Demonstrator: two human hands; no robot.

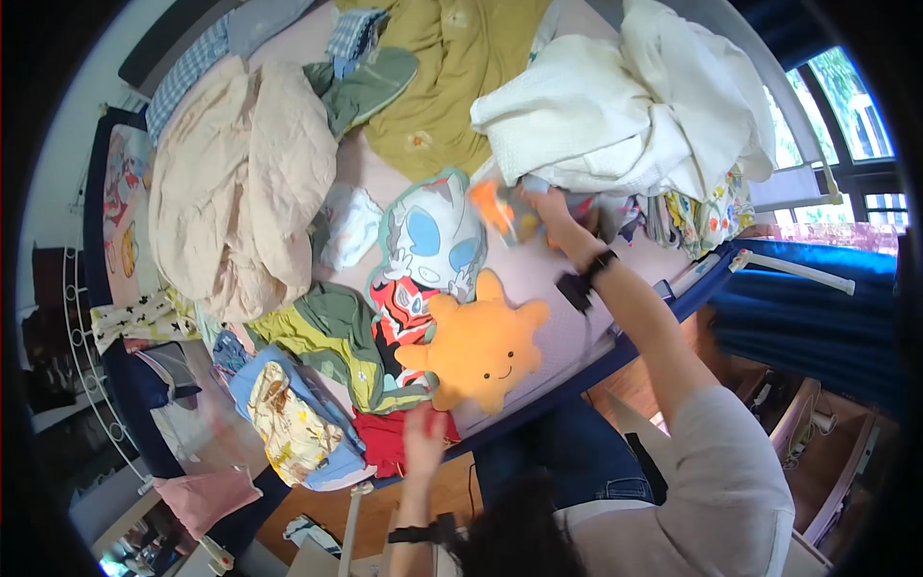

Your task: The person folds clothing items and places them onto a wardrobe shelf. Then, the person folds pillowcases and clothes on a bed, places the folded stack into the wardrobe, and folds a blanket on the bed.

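My right hand (556, 217) reaches to the bed's right part, its fingers closed on a motion-blurred orange and grey cloth (500, 213). Folded patterned clothes (673, 219) lie right of it, below a white blanket (606, 111). Near the front edge, my left hand (424, 442) is at a red cloth (380, 440); blur hides how its fingers are set. Just above it sits an orange star-shaped plush (486, 354) with a smiling face. Behind the plush lies a grey, white and red character cushion (433, 240).
A pale pink quilt (240, 183) is heaped at the left, beside an olive blanket (442, 77). Green clothing (336, 337) and a folded yellow-patterned garment (284, 423) lie front left. A bed rail (798, 271) juts out at right, above an open drawer (836, 462).
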